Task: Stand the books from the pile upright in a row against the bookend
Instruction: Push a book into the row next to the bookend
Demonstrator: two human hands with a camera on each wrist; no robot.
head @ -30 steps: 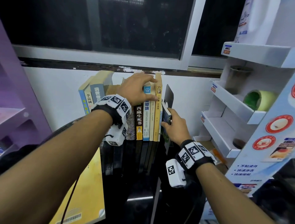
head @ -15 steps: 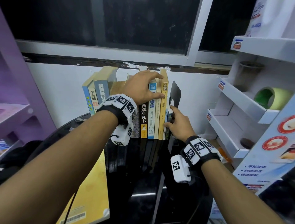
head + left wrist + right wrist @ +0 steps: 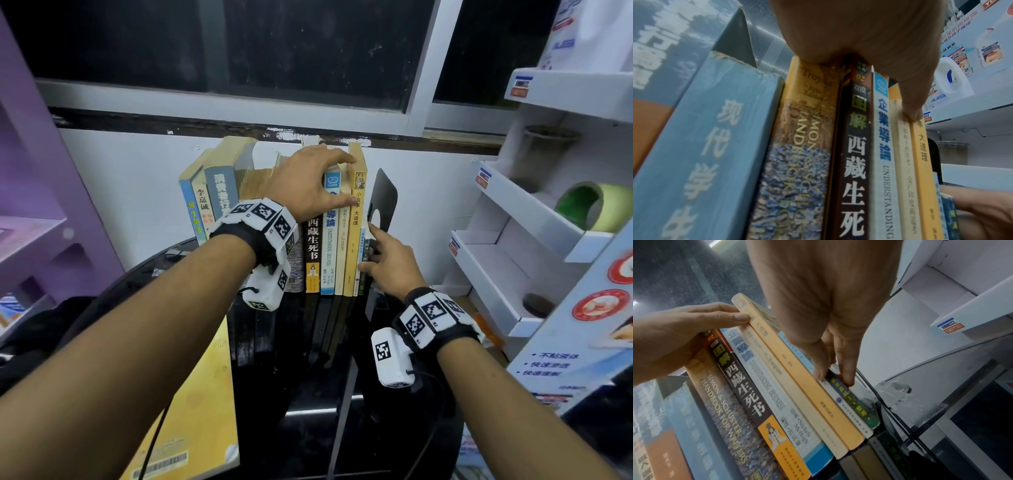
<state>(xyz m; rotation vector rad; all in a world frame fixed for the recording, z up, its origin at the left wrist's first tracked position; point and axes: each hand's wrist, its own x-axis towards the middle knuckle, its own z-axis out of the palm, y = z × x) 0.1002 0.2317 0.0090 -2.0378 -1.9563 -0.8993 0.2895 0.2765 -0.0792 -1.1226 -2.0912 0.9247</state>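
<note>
Both hands are on the row of books. Left hand (image 3: 310, 181) arches over the tops, fingers on the tall orange book (image 3: 354, 233) and thumb against the spines, bracing the standing run. Right hand (image 3: 387, 265) has its fingers straight, pressing the spine of a small dark-green book (image 3: 854, 404) that sits low in the slot between the orange book and the black bookend (image 3: 383, 202). A thin pale-blue book (image 3: 797, 352) stands between the green one and the orange one.

A second ago that small book was held out in front of the bookend, its cover facing outward; half a second ago it was turning edge-on into the gap. Now it stands spine out, just beside the bookend, with the right fingers pushing rather than gripping. So the insertion looks nearly done: this book has joined the row on the bookend side.

Left of the bookend, past the left hand, several thicker books (image 3: 219, 192) lean toward the row rather than standing straight. Nearer the person than the bookend, a yellow book (image 3: 191, 418) lies flat on the black desk (image 3: 308, 394), probably what remains of the pile.
</note>
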